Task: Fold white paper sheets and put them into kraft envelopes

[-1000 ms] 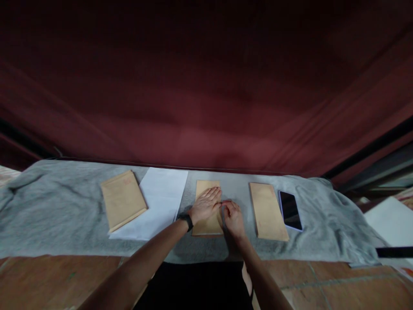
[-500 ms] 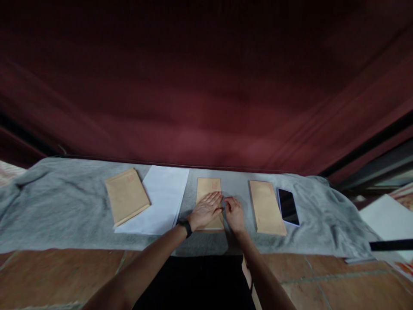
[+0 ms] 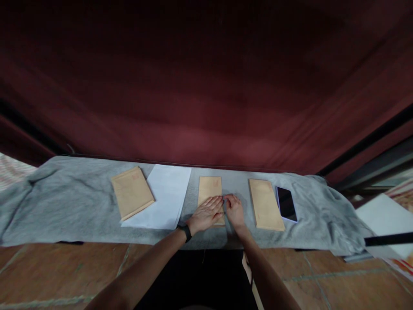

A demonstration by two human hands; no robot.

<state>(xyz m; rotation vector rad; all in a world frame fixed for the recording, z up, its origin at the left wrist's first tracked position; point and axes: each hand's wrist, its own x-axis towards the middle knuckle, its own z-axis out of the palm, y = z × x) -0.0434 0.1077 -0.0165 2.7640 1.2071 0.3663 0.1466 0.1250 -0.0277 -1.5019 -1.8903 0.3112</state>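
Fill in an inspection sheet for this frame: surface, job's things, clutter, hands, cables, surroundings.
Surface: grey cloth, wrinkled at both ends, spread over a reddish tiled floor.
Job's things: middle envelope, brown, lying flat on the cloth.
Clutter: left envelope overlapping a white sheet; right envelope with a phone, screen dark, beside it.
Hands: left hand flat, palm down on the middle envelope, dark wristband on the wrist; right hand at that envelope's right edge, grip not clear.
Cables: nothing seen.
Surroundings: red curtain behind the cloth; white board and black bar at far right.
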